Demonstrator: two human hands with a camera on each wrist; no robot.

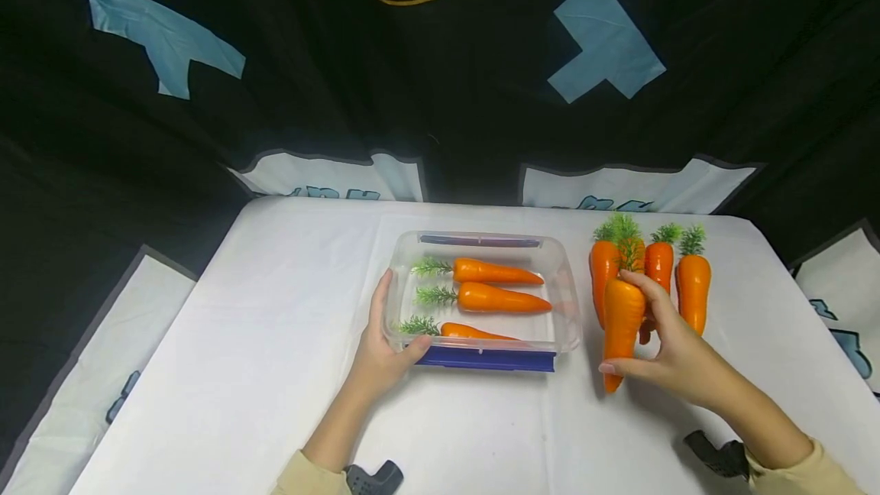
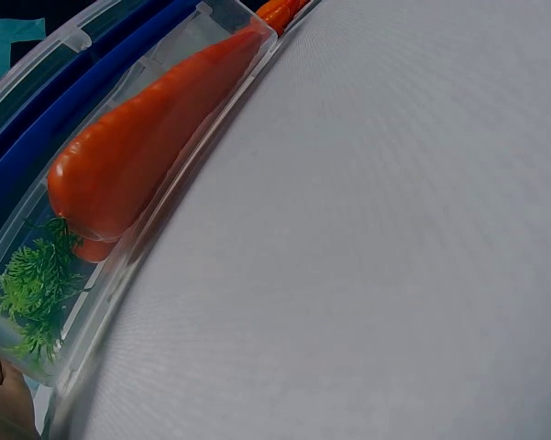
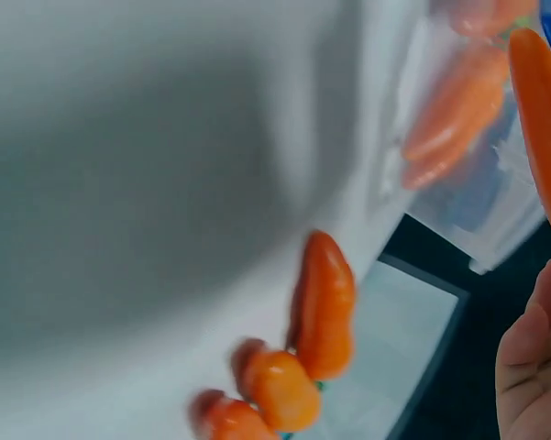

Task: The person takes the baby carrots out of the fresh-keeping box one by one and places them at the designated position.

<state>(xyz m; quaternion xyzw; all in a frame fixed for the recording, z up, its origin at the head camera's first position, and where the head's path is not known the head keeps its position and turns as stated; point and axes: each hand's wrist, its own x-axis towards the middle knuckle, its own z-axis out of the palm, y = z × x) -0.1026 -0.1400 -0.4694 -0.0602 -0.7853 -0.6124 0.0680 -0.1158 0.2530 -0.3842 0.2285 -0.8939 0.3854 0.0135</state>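
My right hand point(image 1: 670, 342) grips an orange toy carrot point(image 1: 622, 327) with a green top between thumb and fingers, its tip towards me. That held carrot point(image 3: 545, 128) also shows at the edge of the right wrist view. A clear plastic container point(image 1: 571, 319) with blue side clips is held at its left front corner by my left hand point(image 1: 383, 354), thumb on the front wall. Inside lie three carrots point(image 1: 505, 297) side by side, tops to the left; the nearest point(image 2: 137, 147) is partly behind the front wall. In the left wrist view, just a bit of the hand shows.
Several more carrots point(image 1: 693, 292) lie on the white table point(image 1: 206, 373) right of the container, tops away from me, some partly hidden behind the right hand and its carrot. A dark cloth point(image 1: 426, 82) with pale blue shapes hangs behind the table.
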